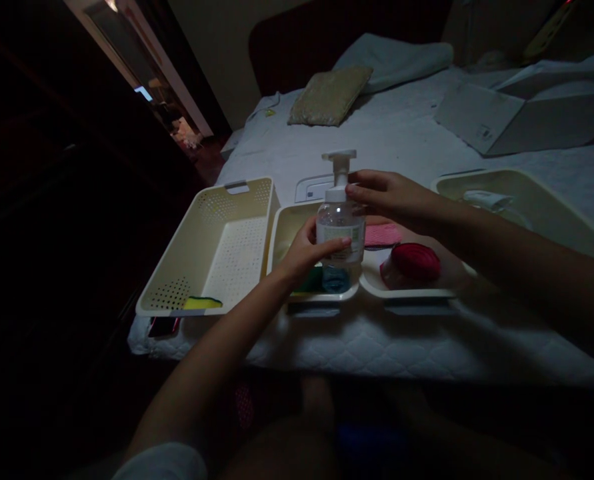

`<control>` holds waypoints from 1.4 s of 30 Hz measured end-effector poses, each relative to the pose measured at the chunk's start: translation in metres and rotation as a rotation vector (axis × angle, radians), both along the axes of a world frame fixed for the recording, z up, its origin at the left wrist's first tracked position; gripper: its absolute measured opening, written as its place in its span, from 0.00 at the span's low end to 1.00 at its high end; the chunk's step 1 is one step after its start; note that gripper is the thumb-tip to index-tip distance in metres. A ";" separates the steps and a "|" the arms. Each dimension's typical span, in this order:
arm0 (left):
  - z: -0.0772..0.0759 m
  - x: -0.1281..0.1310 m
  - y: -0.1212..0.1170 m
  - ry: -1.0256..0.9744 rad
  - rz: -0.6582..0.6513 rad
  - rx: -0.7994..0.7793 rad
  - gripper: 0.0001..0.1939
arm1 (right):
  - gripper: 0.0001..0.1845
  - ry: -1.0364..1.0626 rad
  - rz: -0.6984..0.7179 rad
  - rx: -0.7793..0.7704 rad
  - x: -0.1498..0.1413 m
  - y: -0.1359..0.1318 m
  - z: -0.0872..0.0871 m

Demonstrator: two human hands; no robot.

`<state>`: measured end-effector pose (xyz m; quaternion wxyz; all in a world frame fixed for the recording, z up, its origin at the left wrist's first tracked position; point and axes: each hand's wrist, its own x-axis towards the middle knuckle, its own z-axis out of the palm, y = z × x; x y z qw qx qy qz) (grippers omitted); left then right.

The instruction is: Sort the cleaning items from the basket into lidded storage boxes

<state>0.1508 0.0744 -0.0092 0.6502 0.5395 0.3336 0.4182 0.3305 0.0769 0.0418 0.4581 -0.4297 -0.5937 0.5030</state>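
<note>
A clear pump bottle (341, 223) with a white pump head and a pale label is held upright above the middle basket (275, 230). My left hand (313, 248) is wrapped round its body from the left, thumb across the label. From the right, my right hand (384, 193) grips the collar just under the pump head, fingers partly hidden behind the bottle. Below the bottle, a green item (311, 280) and a bluish item lie in the middle basket, too dark to name. To the right sit a pink cloth (383, 234) and a dark red rolled item (415, 262).
A cream perforated basket (207, 253) at left holds a yellow-green sponge (203, 303). Another cream basket (551, 193) with a whitish packet stands at right. Further back on the bed are a cushion (331, 95), a pillow (397, 60) and a white box (537, 117).
</note>
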 end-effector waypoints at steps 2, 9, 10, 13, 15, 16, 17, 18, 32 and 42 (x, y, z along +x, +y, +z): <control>-0.001 -0.002 -0.001 0.010 -0.009 -0.008 0.32 | 0.19 0.017 0.007 -0.005 0.003 -0.002 0.000; -0.001 -0.007 -0.006 0.046 -0.044 -0.007 0.31 | 0.18 0.061 0.016 0.018 0.009 -0.004 0.004; -0.001 -0.007 -0.006 0.052 -0.052 -0.002 0.31 | 0.16 0.068 0.028 0.019 0.009 -0.004 0.004; 0.000 -0.007 -0.007 0.062 -0.075 0.013 0.30 | 0.12 0.061 0.041 0.004 0.006 -0.006 0.005; 0.000 -0.008 -0.008 0.058 -0.081 0.013 0.31 | 0.10 0.039 0.028 -0.008 0.004 -0.006 0.006; 0.000 -0.008 -0.008 0.053 -0.083 0.010 0.31 | 0.10 0.029 0.022 -0.007 0.002 -0.006 0.006; 0.000 -0.009 -0.009 0.049 -0.087 0.003 0.31 | 0.09 0.021 0.017 -0.003 0.001 -0.007 0.007; 0.000 -0.010 -0.009 0.046 -0.093 -0.006 0.31 | 0.10 0.012 0.014 0.005 0.000 -0.007 0.008; -0.008 -0.004 -0.018 0.249 0.154 0.235 0.38 | 0.20 -0.247 -0.387 0.236 -0.001 0.004 0.001; 0.009 0.002 -0.028 0.365 0.352 0.324 0.36 | 0.23 -0.283 -0.465 0.292 -0.019 0.004 0.008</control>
